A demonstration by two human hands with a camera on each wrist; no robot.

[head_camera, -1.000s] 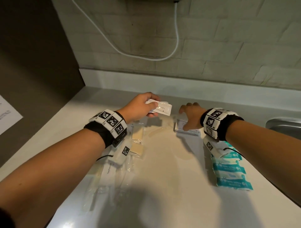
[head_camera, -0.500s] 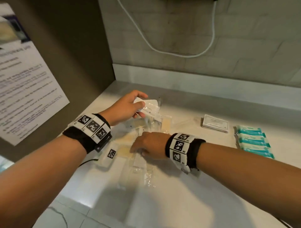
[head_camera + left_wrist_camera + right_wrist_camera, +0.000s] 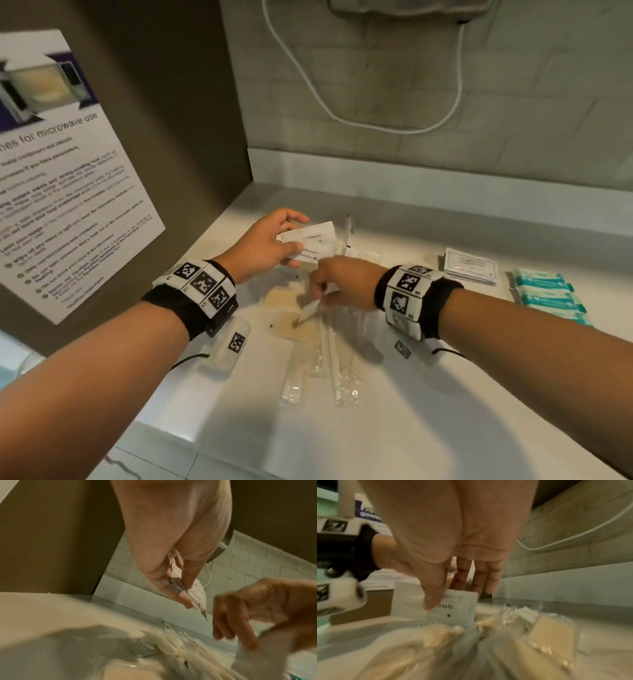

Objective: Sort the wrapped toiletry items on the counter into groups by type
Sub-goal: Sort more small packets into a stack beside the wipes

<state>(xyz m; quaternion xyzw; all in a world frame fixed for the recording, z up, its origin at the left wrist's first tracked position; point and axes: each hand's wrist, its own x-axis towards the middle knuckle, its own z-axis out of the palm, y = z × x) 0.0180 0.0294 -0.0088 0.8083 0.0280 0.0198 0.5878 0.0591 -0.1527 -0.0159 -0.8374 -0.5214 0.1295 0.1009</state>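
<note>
Toothpaste sachets point(image 3: 313, 243) pinched in both hands point(image 3: 263, 248) point(image 3: 342, 286).

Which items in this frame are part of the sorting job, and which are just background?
Part of the job:
toothpaste sachets in left hand
sachet pinched by right hand
mixed pile of clear-wrapped items
white packet stack
teal packets

Background:
microwave-use poster
white cable

The poster point(image 3: 65, 178) on the side wall carries the heading "…for microwave use"; its smaller lines are too blurred to read. Two white sachets point(image 3: 315, 241) read "…othpaste" in the head view, and another sachet point(image 3: 453, 609) shows "…paste" in the right wrist view.
</note>
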